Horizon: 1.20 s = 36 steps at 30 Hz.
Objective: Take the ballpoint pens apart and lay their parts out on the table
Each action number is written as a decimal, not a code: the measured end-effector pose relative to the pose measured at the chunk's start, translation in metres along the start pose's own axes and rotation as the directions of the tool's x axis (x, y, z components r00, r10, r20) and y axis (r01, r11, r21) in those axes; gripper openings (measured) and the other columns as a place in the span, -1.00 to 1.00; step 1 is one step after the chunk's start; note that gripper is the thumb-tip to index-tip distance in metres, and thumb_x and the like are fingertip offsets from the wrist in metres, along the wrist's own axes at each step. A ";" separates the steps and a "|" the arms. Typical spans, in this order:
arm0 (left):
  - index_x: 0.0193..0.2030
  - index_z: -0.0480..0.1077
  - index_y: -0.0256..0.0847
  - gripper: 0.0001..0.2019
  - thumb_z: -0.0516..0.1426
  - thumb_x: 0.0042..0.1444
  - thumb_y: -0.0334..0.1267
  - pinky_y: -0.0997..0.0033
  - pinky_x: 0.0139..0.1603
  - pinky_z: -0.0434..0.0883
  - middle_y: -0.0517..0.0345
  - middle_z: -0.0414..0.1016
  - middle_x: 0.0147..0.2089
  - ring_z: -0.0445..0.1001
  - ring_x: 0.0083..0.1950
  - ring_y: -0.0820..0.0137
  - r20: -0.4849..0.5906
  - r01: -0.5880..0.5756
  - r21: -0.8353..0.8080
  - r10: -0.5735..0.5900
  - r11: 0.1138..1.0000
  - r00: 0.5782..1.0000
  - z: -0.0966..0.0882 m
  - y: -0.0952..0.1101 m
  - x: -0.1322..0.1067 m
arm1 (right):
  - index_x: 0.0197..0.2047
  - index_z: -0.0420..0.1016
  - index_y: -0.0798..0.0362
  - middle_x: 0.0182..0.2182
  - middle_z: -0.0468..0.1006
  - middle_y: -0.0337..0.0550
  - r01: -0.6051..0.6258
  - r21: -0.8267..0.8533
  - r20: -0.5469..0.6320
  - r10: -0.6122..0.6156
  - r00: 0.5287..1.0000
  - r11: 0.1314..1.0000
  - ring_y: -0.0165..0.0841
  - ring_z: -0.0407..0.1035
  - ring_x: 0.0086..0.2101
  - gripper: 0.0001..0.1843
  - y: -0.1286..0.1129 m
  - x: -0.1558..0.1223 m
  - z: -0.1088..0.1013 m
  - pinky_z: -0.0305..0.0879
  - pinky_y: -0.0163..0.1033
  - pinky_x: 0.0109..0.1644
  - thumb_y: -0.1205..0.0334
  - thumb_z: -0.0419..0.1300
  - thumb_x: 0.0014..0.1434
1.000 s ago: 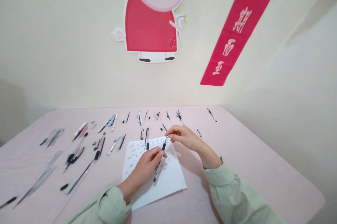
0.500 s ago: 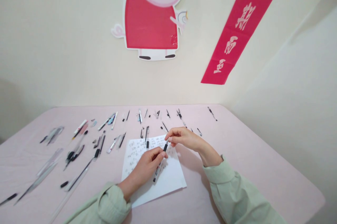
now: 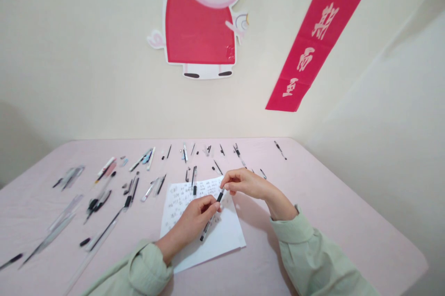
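Both hands hold one pen [image 3: 210, 219] with a clear barrel and a black grip section, slanted above a white sheet of paper [image 3: 225, 235] covered in handwriting. My left hand [image 3: 194, 219] is closed around the middle of the barrel. My right hand [image 3: 243, 182] pinches the upper, black end of the pen between fingertips. Both arms wear pale green sleeves.
The pink table [image 3: 330, 212] carries many pens, refills, caps and pen parts [image 3: 132, 189] spread across its left and far side. A lone pen [image 3: 280, 149] lies at the far right. The wall behind has a cartoon pig cut-out [image 3: 200, 22] and a red banner [image 3: 313, 31].
Both hands and the pen have lowered slightly toward the paper, and the right hand's fingertips have slid closer to the left hand. The view has tilted a little.
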<state>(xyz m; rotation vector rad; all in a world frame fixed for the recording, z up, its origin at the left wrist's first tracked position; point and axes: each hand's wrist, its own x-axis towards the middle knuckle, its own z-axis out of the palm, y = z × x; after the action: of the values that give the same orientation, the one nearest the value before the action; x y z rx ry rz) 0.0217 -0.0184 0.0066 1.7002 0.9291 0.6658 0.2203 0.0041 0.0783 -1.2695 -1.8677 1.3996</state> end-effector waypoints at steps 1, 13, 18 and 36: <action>-0.46 0.34 -0.22 -0.68 -0.01 0.16 -0.05 0.48 -0.40 0.13 0.29 0.18 -0.55 0.18 -0.46 0.45 0.000 0.001 0.001 -0.001 1.000 1.000 0.000 0.000 0.000 | -0.35 0.51 0.14 -0.51 0.43 -0.24 -0.002 -0.004 0.000 0.002 1.000 1.000 -0.47 0.29 -0.49 -0.84 0.000 0.000 0.000 0.25 -0.34 -0.37 0.21 0.19 0.06; -0.45 0.34 -0.23 -0.69 0.00 0.16 -0.06 0.48 -0.40 0.12 0.30 0.17 -0.55 0.17 -0.46 0.45 0.017 0.000 0.005 0.000 1.000 1.000 -0.001 -0.001 0.000 | -0.39 0.46 0.12 -0.52 0.40 -0.27 -0.007 -0.023 0.028 0.007 1.000 1.000 -0.47 0.26 -0.50 -0.83 0.003 0.001 0.002 0.22 -0.34 -0.37 0.16 0.20 0.05; -0.43 0.36 -0.24 -0.69 0.01 0.16 -0.06 0.47 -0.40 0.13 0.30 0.17 -0.55 0.17 -0.46 0.46 0.034 -0.016 0.013 0.016 1.000 0.999 0.000 -0.003 -0.001 | -0.52 0.32 0.09 -0.63 0.28 -0.35 0.022 -0.200 0.029 -0.017 0.999 0.980 -0.49 0.18 -0.56 -0.73 0.006 0.003 0.005 0.07 -0.37 -0.45 0.14 0.13 0.13; -0.46 0.33 -0.22 -0.69 0.00 0.16 -0.06 0.49 -0.41 0.13 0.30 0.16 -0.56 0.17 -0.46 0.46 0.031 -0.016 0.015 0.016 1.000 0.999 -0.001 0.003 -0.001 | -0.51 0.25 0.06 -0.57 0.31 -0.31 0.032 -0.291 0.021 -0.027 0.999 0.956 -0.47 0.19 -0.51 -0.67 0.007 0.004 0.010 0.07 -0.37 -0.43 0.07 0.05 0.21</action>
<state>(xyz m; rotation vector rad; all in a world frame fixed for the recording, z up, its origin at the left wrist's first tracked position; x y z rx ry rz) 0.0206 -0.0193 0.0094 1.7286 0.9015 0.6425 0.2130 0.0033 0.0675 -1.3627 -2.1558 1.1512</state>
